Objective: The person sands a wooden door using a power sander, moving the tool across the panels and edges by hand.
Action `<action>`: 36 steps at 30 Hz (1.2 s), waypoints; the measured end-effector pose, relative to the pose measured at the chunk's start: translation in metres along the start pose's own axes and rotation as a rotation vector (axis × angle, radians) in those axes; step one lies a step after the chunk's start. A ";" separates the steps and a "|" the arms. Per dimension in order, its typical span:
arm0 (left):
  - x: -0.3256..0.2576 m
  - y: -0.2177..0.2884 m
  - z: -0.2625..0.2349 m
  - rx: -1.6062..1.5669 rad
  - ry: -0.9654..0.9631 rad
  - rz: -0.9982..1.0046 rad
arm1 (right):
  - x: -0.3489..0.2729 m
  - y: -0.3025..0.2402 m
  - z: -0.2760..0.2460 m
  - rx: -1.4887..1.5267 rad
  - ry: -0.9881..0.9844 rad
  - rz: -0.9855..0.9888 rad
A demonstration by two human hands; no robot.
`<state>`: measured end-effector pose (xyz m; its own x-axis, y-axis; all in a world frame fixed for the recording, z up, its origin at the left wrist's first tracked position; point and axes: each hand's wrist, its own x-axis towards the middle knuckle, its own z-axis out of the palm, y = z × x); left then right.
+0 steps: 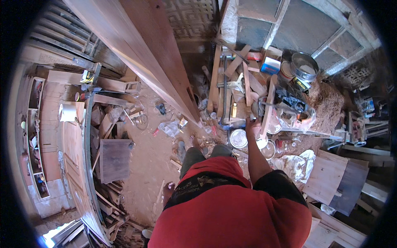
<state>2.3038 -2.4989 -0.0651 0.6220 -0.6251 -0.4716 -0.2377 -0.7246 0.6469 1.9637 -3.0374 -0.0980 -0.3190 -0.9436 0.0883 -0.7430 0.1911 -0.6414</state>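
My right hand [253,127] reaches out over a cluttered bench, its fingers curled beside the end of a narrow wooden strip [247,84]. Whatever those fingers hold is too small to make out. Close to this hand are a round pale-lidded can [238,138], a slanting wooden batten [269,101] and a small yellow bottle [234,110]. A long metal bar clamp [225,89] lies further left on the bench. Low beside my body, my left hand [168,189] hangs with its fingers curled; a pale spot shows at them, its nature unclear.
A tall wooden plank [151,53] leans in from the top. A metal basin [304,66] stands by a heap of wood shavings [324,103]. Plastic bags [169,128] and scraps litter the floor. Left stand a carved wooden door [76,161] and a dark panel [115,161].
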 end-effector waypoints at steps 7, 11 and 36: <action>0.158 0.108 -0.077 0.137 0.085 0.049 | -0.008 -0.011 0.033 -0.062 -0.111 0.129; 0.349 0.279 -0.100 -0.065 0.186 0.499 | 0.074 0.106 0.054 -0.454 0.176 -0.196; 0.701 0.484 -0.301 -0.602 0.380 0.619 | -0.312 0.074 0.003 -0.251 -0.862 0.142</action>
<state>2.8499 -3.2009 0.0981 0.7410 -0.6353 0.2177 -0.2478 0.0426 0.9679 2.0104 -2.7293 -0.1752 0.0585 -0.7625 -0.6443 -0.8689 0.2789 -0.4089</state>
